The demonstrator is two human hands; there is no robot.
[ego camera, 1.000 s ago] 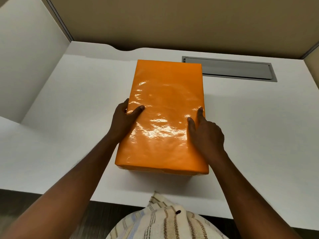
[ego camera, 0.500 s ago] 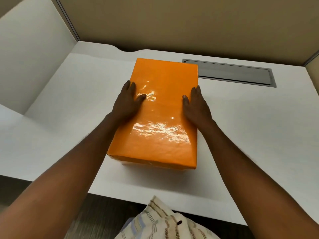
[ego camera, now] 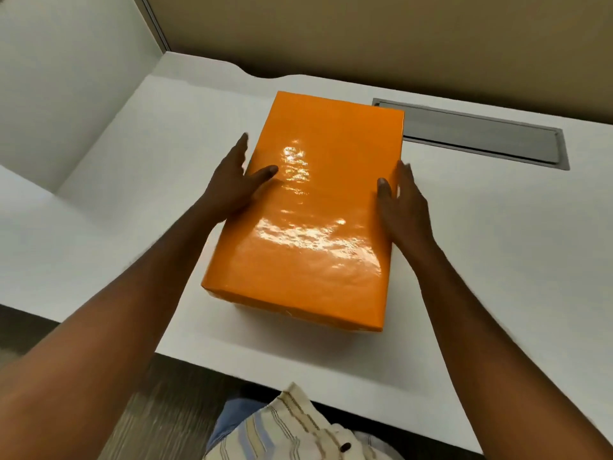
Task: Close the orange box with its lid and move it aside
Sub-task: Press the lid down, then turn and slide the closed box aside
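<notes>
The glossy orange box (ego camera: pixel 318 214) lies on the white desk (ego camera: pixel 504 247) with its lid fully seated, long side pointing away from me. My left hand (ego camera: pixel 232 184) clasps the box's left side, thumb on the lid and fingers stretched along the side wall. On the opposite side my right hand (ego camera: pixel 403 204) does the same, thumb on top near the right edge and fingers down the right wall. The box is held between both hands; its bottom rests on the desk.
A grey recessed cable slot (ego camera: pixel 477 137) sits in the desk behind and right of the box. A white partition (ego camera: pixel 66 78) bounds the left side, a beige panel (ego camera: pixel 365 38) the back. The desk's front edge (ego camera: pixel 232 365) runs just below the box.
Both hands slid from lying flat on the lid to its sides, with only the thumbs left on top. The box sits slightly turned, its far end to the right.
</notes>
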